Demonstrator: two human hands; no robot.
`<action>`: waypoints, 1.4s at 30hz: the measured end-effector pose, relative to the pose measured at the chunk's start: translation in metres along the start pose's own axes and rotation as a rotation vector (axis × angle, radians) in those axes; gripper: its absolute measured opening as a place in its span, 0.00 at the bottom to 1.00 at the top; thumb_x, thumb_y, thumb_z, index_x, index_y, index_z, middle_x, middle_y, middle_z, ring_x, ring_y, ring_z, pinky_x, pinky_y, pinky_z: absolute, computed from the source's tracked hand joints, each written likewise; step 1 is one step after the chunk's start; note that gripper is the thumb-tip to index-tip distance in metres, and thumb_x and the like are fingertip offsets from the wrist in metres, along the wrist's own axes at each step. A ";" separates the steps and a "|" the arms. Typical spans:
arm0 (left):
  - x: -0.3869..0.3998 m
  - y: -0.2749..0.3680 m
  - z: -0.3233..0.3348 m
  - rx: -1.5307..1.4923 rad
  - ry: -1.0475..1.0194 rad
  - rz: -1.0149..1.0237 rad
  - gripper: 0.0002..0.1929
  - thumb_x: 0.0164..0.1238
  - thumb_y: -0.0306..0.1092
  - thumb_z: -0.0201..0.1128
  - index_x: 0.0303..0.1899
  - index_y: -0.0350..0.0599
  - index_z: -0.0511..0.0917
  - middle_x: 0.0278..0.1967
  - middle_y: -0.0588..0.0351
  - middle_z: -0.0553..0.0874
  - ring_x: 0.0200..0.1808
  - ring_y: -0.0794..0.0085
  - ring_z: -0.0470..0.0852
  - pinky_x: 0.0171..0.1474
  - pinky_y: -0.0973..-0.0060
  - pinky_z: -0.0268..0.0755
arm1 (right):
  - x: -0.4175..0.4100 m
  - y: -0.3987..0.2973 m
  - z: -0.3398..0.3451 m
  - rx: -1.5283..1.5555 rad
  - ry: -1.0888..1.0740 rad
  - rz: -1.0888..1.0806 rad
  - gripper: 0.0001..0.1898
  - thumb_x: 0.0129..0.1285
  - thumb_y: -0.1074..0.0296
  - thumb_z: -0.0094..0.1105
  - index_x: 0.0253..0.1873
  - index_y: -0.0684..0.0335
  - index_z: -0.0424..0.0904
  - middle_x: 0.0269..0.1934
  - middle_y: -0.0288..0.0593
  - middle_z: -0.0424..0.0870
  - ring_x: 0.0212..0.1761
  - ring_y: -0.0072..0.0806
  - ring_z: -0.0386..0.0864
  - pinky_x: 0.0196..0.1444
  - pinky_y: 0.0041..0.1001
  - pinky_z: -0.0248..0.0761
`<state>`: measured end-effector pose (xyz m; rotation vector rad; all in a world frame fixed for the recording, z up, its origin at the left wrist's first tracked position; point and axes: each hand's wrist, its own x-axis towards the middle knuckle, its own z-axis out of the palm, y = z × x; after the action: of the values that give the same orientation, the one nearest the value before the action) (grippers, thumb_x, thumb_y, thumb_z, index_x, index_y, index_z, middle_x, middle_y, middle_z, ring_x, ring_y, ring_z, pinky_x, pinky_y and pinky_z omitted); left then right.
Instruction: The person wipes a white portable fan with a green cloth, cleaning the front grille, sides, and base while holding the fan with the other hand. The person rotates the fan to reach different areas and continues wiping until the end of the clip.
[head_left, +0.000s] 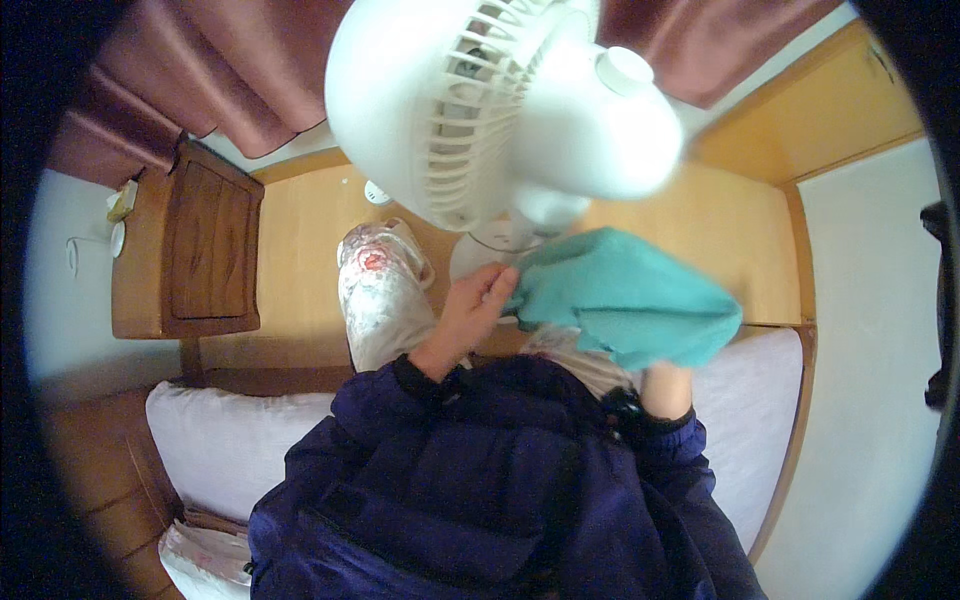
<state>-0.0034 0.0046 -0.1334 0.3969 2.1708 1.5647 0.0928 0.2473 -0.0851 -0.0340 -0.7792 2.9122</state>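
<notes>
My left hand (477, 301) pinches the left edge of a teal cloth (630, 289) between thumb and fingers. The cloth spreads to the right and drapes over my right hand, so that only the wrist (667, 391) shows below it. What those covered fingers do is hidden. Just beyond the cloth rises a white electric fan (600, 124), with its slatted rear grille to the left and a rounded motor housing topped by a knob on the right. Its round base (480, 255) is partly covered by the cloth and my left hand.
A dark wooden cabinet (214, 240) stands at the left on the light wood floor (300, 225). My knee in floral trousers (379, 300) is left of the fan base. Pale cushions (240, 435) flank me, reddish curtains (262, 67) hang behind the fan, and a yellowish wooden panel (810, 105) is at the right.
</notes>
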 end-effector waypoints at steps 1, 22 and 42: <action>-0.001 -0.003 0.004 -0.186 -0.021 -0.089 0.18 0.74 0.43 0.54 0.50 0.35 0.77 0.40 0.50 0.85 0.41 0.72 0.83 0.44 0.72 0.76 | 0.001 0.000 0.001 -0.013 -0.009 0.005 0.28 0.70 0.48 0.49 0.67 0.61 0.66 0.66 0.49 0.69 0.67 0.44 0.67 0.67 0.46 0.61; 0.005 -0.003 -0.016 -1.071 0.040 -0.366 0.20 0.74 0.45 0.55 0.55 0.39 0.75 0.50 0.54 0.83 0.48 0.69 0.84 0.52 0.72 0.77 | 0.013 0.047 -0.050 -1.111 -0.270 0.411 0.26 0.69 0.59 0.55 0.66 0.67 0.66 0.63 0.45 0.72 0.62 0.30 0.72 0.65 0.28 0.65; 0.072 0.011 0.005 -0.210 0.524 0.324 0.14 0.65 0.33 0.67 0.47 0.33 0.80 0.43 0.55 0.85 0.42 0.73 0.81 0.46 0.76 0.73 | 0.131 0.049 0.024 -1.220 -0.106 -0.071 0.40 0.45 0.61 0.79 0.63 0.64 0.69 0.57 0.48 0.75 0.60 0.38 0.73 0.59 0.33 0.68</action>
<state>-0.0637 0.0464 -0.1370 0.3052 2.3609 2.2640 -0.0437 0.2105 -0.0876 0.0332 -2.3137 1.9291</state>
